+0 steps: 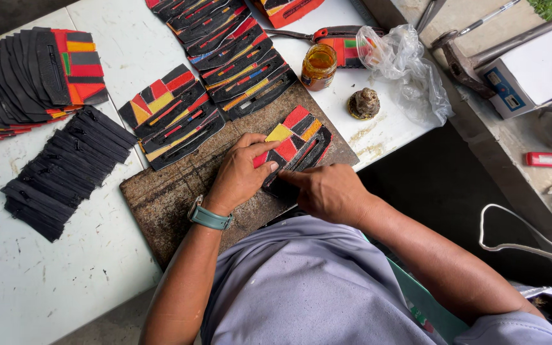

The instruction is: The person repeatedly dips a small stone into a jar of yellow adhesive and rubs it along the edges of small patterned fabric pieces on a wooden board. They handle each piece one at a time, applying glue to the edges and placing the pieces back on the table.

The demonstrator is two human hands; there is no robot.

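Note:
My left hand (241, 172) presses flat on a multicoloured patchwork piece (295, 137) with red, yellow, orange and black panels, lying on a brown worn board (180, 191). Its thumb and index finger pinch the piece's near edge. My right hand (327, 190) holds the black lower edge of the same piece from the right, fingers curled against it. A teal watch sits on my left wrist. Beside the hands, a fanned stack of similar patchwork pieces (174, 118) lies on the board's far left corner.
Fanned black zipper strips (65, 169) and another pile (27, 80) lie left on the white table (46, 275). More patchwork pieces (237, 54) run up the middle. A jar of amber liquid (319, 66), a clear plastic bag (410, 70), a white box (531, 70) sit right.

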